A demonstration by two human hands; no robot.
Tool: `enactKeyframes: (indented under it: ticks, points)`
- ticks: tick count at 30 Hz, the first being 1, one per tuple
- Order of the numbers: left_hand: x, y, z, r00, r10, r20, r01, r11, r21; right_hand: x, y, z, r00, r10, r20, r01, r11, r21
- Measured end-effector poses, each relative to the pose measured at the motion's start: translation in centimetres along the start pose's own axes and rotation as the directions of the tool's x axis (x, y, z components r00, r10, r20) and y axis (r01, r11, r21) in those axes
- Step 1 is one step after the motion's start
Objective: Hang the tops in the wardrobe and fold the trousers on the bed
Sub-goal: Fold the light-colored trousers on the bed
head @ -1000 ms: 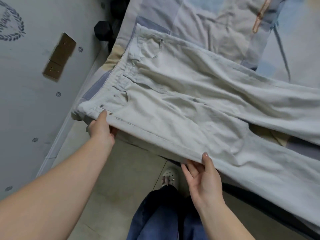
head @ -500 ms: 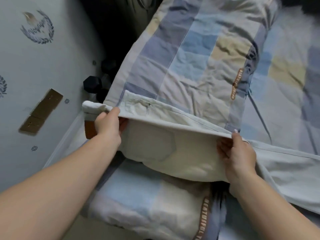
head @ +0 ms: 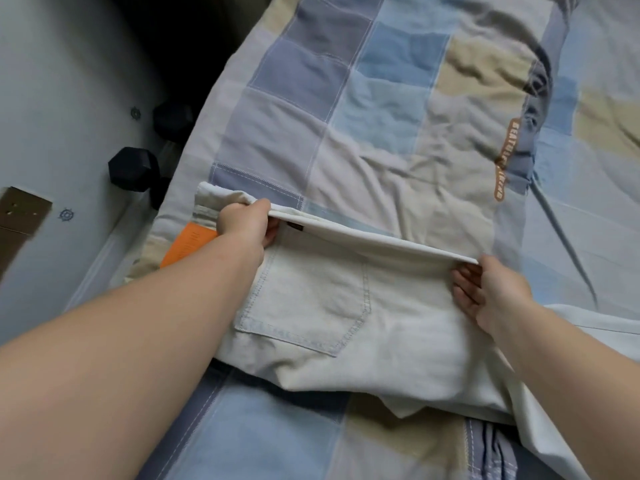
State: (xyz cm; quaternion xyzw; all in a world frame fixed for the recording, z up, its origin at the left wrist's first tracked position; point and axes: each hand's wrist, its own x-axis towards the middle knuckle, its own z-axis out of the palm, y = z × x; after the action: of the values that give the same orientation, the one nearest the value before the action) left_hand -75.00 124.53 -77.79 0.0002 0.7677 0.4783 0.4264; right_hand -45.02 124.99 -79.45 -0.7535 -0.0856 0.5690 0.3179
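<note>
Folding step in hand: pale trousers (head: 332,317) lie across the middle of the frame on the bed (head: 381,109), seat side up, one back pocket (head: 304,303) showing. The far edge of the fabric is lifted into a taut straight line running from centre left to centre right. Left hand (head: 246,226) pinches that edge at the waistband end, thumb over, fingers curled beneath. Right hand (head: 485,292) holds the other end, fingers curled under the cloth, thumb on top. Both grips narrow, closed on fabric.

Judgement: the trousers are being doubled lengthwise, one leg over the other; tops not in view, so the hanging part cannot be assessed. The next move likely calls for carrying the lifted edge across with both hands level, then lowering so the seams line up, then smoothing.

Edges and room: the legs trail off at lower right, out of frame. The bed's left edge is just beside the waistband; an orange item (head: 187,247) is touching or under it, cannot tell which. Beyond, at upper left, dark dumbbells (head: 133,169) on the floor by a pale wall (head: 69,81). Open patchwork quilt fills the upper frame, good landing room.
</note>
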Motion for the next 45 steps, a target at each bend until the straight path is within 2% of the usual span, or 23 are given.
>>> enactKeyframes:
  ticks: [3, 6, 8, 12, 14, 17, 22, 28, 30, 33, 39, 41, 43, 45]
  points:
    - [1.0, -0.2, 0.7, 0.998, -0.042, 0.052, 0.039, 0.998, 0.049, 1.1, 0.4, 0.6, 0.992, 0.028, 0.121, -0.019, 0.997, -0.074]
    - [1.0, -1.2, 0.9, 0.992, -0.036, 0.119, 0.014, 0.984, 0.180, 1.3, 1.0, 0.6, 0.978, 0.024, 0.208, -0.002, 0.994, -0.108]
    - [0.7, -1.8, 0.5, 0.991, 0.037, 0.127, -0.067, 0.966, 0.248, 0.6, 1.2, 0.1, 0.975, 0.001, 0.223, 0.022, 0.995, -0.101]
    - [-2.4, -2.4, 0.6, 0.951, 0.293, 0.096, -0.308, 0.888, 0.343, -1.3, 1.2, -3.5, 0.978, -0.087, 0.190, 0.094, 0.995, -0.029]
    - [-5.7, -3.2, 1.4, 0.935, 0.320, 0.154, -0.354, 0.882, 0.312, -2.0, 1.5, -6.7, 0.977, -0.120, 0.176, 0.124, 0.992, -0.010]
    - [-12.5, -6.3, 3.9, 0.920, 0.241, 0.310, -0.332, 0.899, 0.285, -2.4, 1.8, -13.7, 0.978, -0.153, 0.144, 0.158, 0.987, -0.025]
    - [-22.8, -14.9, 7.1, 0.882, 0.054, 0.468, -0.242, 0.905, 0.351, -1.8, 2.9, -26.3, 0.974, -0.190, 0.124, 0.209, 0.965, -0.159]
    - [-33.5, -26.4, 11.1, 0.903, -0.145, 0.405, -0.042, 0.907, 0.418, 0.9, 4.0, -42.5, 0.958, -0.238, 0.158, 0.284, 0.853, -0.438]
    - [-36.6, -29.8, 12.3, 0.888, -0.253, 0.383, 0.051, 0.883, 0.466, 1.8, 5.1, -47.0, 0.955, -0.224, 0.197, 0.297, 0.776, -0.557]
    - [-41.5, -34.7, 14.5, 0.831, -0.428, 0.356, 0.167, 0.801, 0.574, 3.2, 6.9, -52.8, 0.951, -0.199, 0.237, 0.310, 0.639, -0.704]
    - [-48.7, -43.5, 18.6, 0.718, -0.639, 0.276, 0.290, 0.635, 0.716, 6.4, 10.6, -61.2, 0.928, -0.225, 0.296, 0.348, 0.242, -0.906]
    - [-50.2, -45.5, 19.9, 0.649, -0.713, 0.266, 0.346, 0.588, 0.731, 7.4, 11.7, -63.1, 0.918, -0.238, 0.316, 0.354, 0.138, -0.925]
    - [-51.0, -46.8, 21.1, 0.615, -0.747, 0.251, 0.391, 0.566, 0.726, 8.0, 12.2, -64.2, 0.914, -0.273, 0.300, 0.361, 0.212, -0.908]
    - [-51.8, -48.1, 22.1, 0.620, -0.743, 0.251, 0.401, 0.575, 0.713, 8.5, 13.1, -65.2, 0.900, -0.315, 0.301, 0.391, 0.275, -0.878]
